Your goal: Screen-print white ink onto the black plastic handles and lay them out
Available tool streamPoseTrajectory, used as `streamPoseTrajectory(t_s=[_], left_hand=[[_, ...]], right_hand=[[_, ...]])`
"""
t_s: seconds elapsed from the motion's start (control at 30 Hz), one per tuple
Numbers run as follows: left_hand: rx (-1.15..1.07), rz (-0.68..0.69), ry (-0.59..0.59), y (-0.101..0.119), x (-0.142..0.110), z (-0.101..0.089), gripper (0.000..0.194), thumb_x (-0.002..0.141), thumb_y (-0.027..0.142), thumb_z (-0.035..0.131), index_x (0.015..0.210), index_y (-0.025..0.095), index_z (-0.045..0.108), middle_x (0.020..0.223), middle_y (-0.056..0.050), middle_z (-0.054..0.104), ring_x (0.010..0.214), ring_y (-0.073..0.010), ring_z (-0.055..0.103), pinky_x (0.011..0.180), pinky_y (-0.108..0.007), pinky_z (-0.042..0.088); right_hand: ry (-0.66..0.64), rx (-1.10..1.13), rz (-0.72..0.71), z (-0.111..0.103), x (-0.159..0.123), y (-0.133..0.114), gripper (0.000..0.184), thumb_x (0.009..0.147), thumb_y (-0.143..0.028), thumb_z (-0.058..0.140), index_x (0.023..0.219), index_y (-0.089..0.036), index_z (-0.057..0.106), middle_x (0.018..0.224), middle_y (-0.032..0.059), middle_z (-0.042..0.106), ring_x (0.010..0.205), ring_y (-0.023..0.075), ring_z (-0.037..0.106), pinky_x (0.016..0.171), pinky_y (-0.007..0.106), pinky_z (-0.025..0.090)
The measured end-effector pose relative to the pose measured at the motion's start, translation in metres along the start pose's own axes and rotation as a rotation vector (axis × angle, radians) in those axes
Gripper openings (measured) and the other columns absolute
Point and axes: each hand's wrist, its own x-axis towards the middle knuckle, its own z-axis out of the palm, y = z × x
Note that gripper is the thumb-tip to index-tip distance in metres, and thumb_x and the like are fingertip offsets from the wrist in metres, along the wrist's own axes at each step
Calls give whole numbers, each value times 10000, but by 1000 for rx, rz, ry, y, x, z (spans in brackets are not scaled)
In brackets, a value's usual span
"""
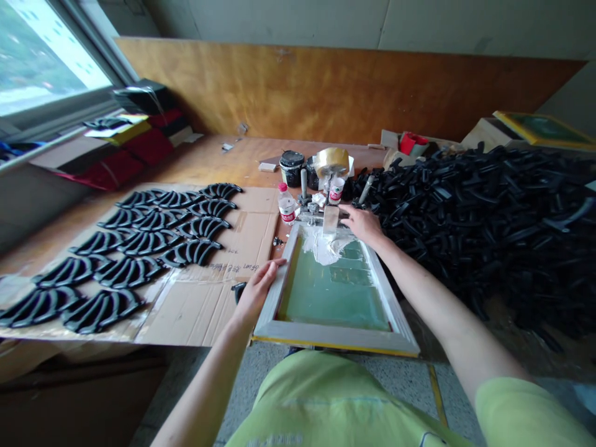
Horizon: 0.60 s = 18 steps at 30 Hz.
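Observation:
A screen-printing frame (400, 320) with green mesh lies in front of me, white paste (323, 247) spread across its far end. My left hand (261, 280) is closed at the frame's left side, thumb along the edge. A small black plastic piece (239, 290) pokes out beside this hand; I cannot tell whether the fingers touch it. Over the frame's far end, my right hand (362, 223) has its fingers closed at the right edge of a pale, flat squeegee (331, 220), which stands in the paste. Behind it, a metal clamp (311, 214) holds the frame.
On the left, curved black parts (130, 270) lie in rows on cardboard (186, 310). A large heap of black parts (488, 223) fills the right side. A bottle (287, 205), paper cup (336, 190), ink tub (292, 169) and tape roll (331, 160) stand behind the frame.

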Motion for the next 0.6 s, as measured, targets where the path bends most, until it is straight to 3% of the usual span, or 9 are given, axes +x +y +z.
streamPoseTrajectory(t_s=[0.1,0.17,0.23,0.3,0.4,0.5,0.6], left_hand=[[-116,181,20,32,13,8,555,787,633,538,1078,174,647,948,-48,670,725,-158,609,590,-237,477],[-210,304,34,50,26,16,539,798,615,531,1098,175,619,987,-56,664,799,-165,629,651,-248,503],[-273,332,34,62,39,24,523,817,584,519,1138,177,586,987,-64,664,829,-167,640,659,-256,514],[-336,301,71,63,45,34,528,831,577,504,1180,182,545,984,-70,668,812,-162,646,626,-248,515],[-371,135,71,34,39,52,587,816,611,524,1213,179,497,1009,-94,678,763,-159,655,576,-240,510],[-297,-224,-133,-15,20,71,673,778,659,551,1219,153,497,1010,-134,695,766,-203,680,547,-273,516],[-257,-358,-135,-58,5,66,603,768,661,554,1091,152,559,894,-109,708,766,-220,693,514,-255,494]], right_hand=[[131,-145,76,-5,-25,35,228,902,-190,487,1021,-114,666,739,-11,716,634,119,646,566,192,498],[134,-266,33,4,-52,44,287,911,-169,399,865,-51,657,632,-40,675,525,85,584,443,172,462],[72,-274,-68,20,-77,38,247,896,-209,450,843,-81,655,660,-45,678,569,80,589,475,173,483],[-26,-170,-147,37,-94,21,203,831,-247,618,985,-127,675,824,-5,711,764,115,638,666,211,525],[-155,-16,-133,51,-109,-15,220,803,-246,690,1023,-227,685,997,49,677,980,192,597,873,316,468],[-93,75,-82,51,-126,-57,158,880,-263,598,1001,-215,685,951,72,630,966,208,553,880,335,436],[-84,177,-328,51,-147,-88,209,916,-277,541,1083,-233,659,930,58,622,947,198,537,882,325,425]])
